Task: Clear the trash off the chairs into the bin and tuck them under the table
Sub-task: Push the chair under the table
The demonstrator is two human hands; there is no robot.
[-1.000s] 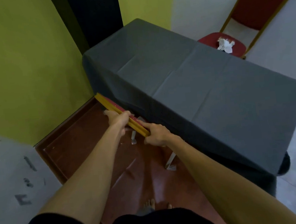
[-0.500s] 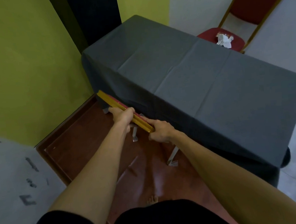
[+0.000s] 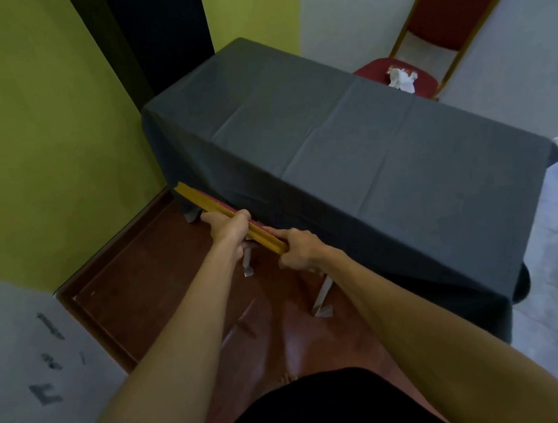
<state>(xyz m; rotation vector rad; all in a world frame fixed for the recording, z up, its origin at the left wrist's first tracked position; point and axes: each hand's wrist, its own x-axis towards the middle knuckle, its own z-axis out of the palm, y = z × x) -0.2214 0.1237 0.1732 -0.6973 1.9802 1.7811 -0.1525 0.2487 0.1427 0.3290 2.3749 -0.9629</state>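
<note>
Now both hands, left hand (image 3: 227,226) and right hand (image 3: 301,252), clamp the gold top rail of the near chair (image 3: 234,223) tucked against the grey-clothed table's (image 3: 351,155) near edge, while crumpled white trash (image 3: 402,79) sits on the far chair (image 3: 431,40) beyond its far edge.

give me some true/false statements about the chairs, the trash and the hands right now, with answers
1. Both hands grip the gold top rail of the near chair. True: left hand, right hand.
2. The far chair is tucked under the table. False: it stands out from the table's far side.
3. White crumpled paper lies on the far chair's red seat. True.
4. The tablecloth is white. False: it is dark grey.
</note>
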